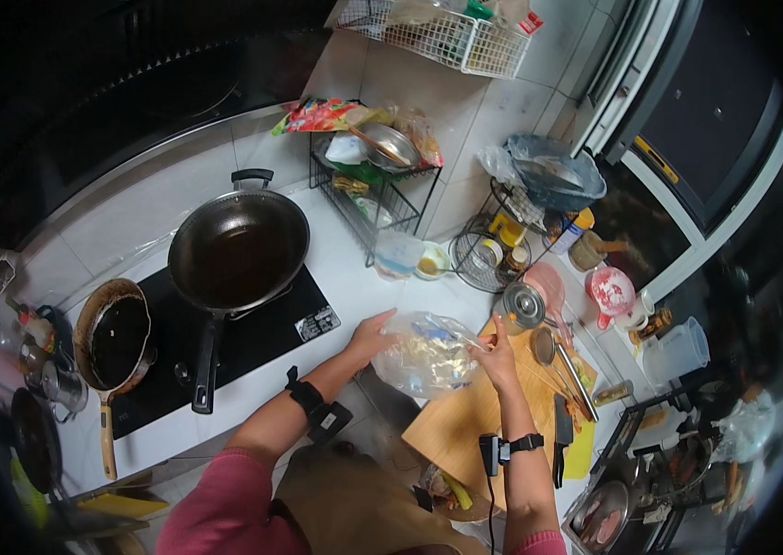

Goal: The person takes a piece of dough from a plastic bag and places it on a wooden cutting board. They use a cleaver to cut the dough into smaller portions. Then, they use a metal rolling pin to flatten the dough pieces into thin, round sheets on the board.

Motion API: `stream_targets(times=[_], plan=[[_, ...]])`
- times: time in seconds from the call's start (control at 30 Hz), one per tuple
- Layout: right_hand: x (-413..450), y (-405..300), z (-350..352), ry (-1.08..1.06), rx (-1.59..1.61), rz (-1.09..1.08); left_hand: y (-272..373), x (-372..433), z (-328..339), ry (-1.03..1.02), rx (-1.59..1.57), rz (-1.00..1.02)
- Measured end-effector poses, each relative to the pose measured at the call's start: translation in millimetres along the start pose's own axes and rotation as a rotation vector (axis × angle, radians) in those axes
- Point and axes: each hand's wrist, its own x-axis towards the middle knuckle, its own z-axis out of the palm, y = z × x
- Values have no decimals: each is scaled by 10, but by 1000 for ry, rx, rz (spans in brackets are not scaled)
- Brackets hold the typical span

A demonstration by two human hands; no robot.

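A crumpled clear plastic bag (426, 357) hangs between my hands, in front of the counter corner. My left hand (366, 340) holds its left side, with the fingers partly behind the film. At its right edge, my right hand (495, 357) pinches the plastic between thumb and fingers. Pale and bluish patches show through the bag, but its contents cannot be made out. Below and right of the bag is a wooden cutting board (461, 437). A kitchen knife (562, 433), a small strainer (543, 347) and a lidded metal pot (523, 305) are near my right hand.
A large wok (239, 250) and a smaller frying pan (112, 340) stand on the black cooktop (280, 340), handles towards me. Behind the bag are a plastic container (398, 255), a small bowl (433, 261) and a wire rack (374, 208). A metal bowl (603, 510) sits at lower right.
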Motion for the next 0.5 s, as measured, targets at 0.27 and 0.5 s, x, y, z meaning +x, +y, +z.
stream_targets(times=[0.27, 0.5], plan=[[-339, 44, -262, 288, -44, -201, -199, 1097, -534, 320, 373, -114], [-1780, 297, -910, 534, -255, -32, -634, 1183, 9, 306, 274, 59]])
